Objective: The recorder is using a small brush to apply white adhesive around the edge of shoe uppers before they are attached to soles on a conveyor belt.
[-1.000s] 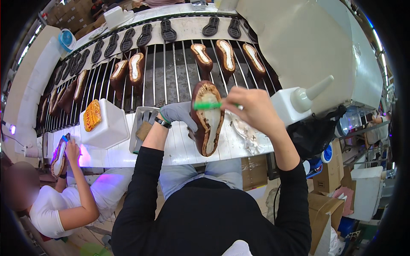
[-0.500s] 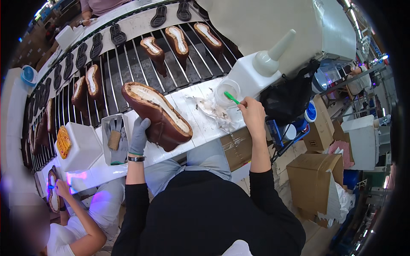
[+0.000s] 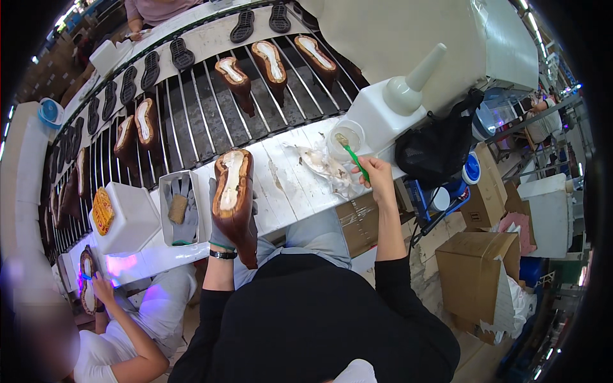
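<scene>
1. Brown boot sits sole-up in my left hand, which wears a grey glove; its fingers are wrapped around the upper, just over the near edge of the white workbench.
2. My right hand pinches a green brush, bristles dipped in the small clear cup, which holds a pale liquid, glue by my guess.
3. Progress, as I judge it: the boot's bottom already looks pale and coated down the middle, so I'd say some coating is left to do.
4. Containers: the grey tray holds a glove and a tan block. The white tub beside it has an orange sponge-like pad on top.
5. More boots wait on the slatted conveyor.
</scene>
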`<state>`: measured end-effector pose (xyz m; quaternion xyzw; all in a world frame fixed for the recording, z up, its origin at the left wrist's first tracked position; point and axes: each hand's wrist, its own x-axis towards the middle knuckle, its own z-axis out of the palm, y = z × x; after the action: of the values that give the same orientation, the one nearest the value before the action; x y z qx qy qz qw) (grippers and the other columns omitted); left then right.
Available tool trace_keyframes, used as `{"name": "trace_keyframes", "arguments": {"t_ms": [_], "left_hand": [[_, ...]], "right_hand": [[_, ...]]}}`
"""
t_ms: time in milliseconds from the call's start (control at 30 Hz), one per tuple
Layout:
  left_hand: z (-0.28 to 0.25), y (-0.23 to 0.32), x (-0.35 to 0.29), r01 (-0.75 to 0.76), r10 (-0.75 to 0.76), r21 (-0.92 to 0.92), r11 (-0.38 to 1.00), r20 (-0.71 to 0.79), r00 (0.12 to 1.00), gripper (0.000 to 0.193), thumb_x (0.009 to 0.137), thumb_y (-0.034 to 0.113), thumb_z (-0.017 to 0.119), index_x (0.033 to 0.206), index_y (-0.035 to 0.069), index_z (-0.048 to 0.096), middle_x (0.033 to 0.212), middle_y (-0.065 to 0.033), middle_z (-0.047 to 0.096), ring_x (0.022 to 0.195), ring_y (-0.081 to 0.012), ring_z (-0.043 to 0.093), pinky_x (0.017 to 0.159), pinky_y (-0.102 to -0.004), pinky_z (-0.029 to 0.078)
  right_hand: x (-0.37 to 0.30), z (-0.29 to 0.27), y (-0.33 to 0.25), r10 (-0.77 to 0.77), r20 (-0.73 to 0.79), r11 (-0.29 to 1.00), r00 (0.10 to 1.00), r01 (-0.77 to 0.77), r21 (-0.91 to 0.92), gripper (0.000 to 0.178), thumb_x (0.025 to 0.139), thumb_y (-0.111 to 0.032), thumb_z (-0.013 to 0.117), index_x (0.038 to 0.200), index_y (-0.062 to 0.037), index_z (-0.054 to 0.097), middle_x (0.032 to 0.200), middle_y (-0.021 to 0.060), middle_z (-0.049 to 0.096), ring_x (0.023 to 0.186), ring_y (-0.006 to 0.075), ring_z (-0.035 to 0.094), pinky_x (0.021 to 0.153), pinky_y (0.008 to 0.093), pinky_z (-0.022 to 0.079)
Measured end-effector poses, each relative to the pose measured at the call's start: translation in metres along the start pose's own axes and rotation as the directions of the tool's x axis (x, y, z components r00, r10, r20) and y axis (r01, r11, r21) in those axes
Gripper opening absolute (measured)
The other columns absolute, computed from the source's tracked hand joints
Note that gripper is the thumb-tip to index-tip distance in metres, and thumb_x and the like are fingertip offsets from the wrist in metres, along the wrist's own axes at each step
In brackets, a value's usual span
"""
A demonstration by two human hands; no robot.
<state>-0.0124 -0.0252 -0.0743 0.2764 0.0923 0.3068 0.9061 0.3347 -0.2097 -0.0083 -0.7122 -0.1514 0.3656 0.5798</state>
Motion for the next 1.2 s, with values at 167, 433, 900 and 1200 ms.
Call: {"name": "trace_keyframes", "arguments": {"t_ms": [167, 433, 900, 1200], "left_hand": [[0.016, 0.01, -0.006, -0.142, 0.207, 0.795, 0.589, 0.022, 0.978, 0.05, 0.109, 0.027, 0.03, 0.154, 0.005, 0.025, 0.153, -0.0127, 0.038, 0.129, -0.0206, 0.05, 0.108, -0.0326, 0.044], [0.133, 0.043, 0.011, 0.086, -0.014, 0.303, 0.949, -0.231, 0.973, 0.064, 0.1, 0.05, 0.048, 0.143, 0.003, 0.043, 0.135, -0.0132, 0.058, 0.118, -0.0226, 0.06, 0.103, -0.0364, 0.047], [0.168, 0.064, 0.006, -0.093, 0.188, 0.796, 0.599, -0.027, 0.982, 0.074, 0.093, 0.044, 0.063, 0.145, -0.002, 0.038, 0.13, -0.0157, 0.059, 0.118, -0.0231, 0.059, 0.1, -0.0352, 0.045], [0.167, 0.065, 0.004, -0.053, 0.196, 0.936, 0.348, -0.017, 0.98, 0.079, 0.086, 0.045, 0.069, 0.144, 0.001, 0.04, 0.118, -0.0193, 0.067, 0.109, -0.0317, 0.066, 0.093, -0.0376, 0.049]], "right_hand": [[-0.004, 0.024, -0.029, -0.107, 0.252, 0.945, 0.962, 0.02, 0.328, 0.027, 0.097, -0.019, 0.062, 0.109, 0.0037, 0.069, 0.086, 0.0082, 0.071, 0.05, 0.0054, 0.048, 0.043, 0.018, 0.032], [-0.055, 0.081, -0.132, -0.665, 0.483, 0.65, 0.569, 0.76, -0.001, 0.007, 0.081, -0.002, 0.077, 0.083, 0.002, 0.073, 0.08, 0.0061, 0.069, 0.066, 0.0097, 0.06, 0.057, 0.0218, 0.044], [-0.069, 0.115, -0.158, -0.765, 0.455, 0.454, 0.456, 0.883, -0.123, 0.006, 0.081, -0.001, 0.076, 0.083, 0.0025, 0.072, 0.076, 0.0066, 0.067, 0.065, 0.0102, 0.058, 0.059, 0.0241, 0.042], [-0.04, 0.129, -0.184, -0.729, 0.394, 0.522, 0.56, 0.827, -0.208, 0.009, 0.085, -0.007, 0.075, 0.084, 0.0007, 0.072, 0.068, -0.003, 0.061, 0.06, 0.0014, 0.039, 0.051, 0.0222, 0.026]]}}
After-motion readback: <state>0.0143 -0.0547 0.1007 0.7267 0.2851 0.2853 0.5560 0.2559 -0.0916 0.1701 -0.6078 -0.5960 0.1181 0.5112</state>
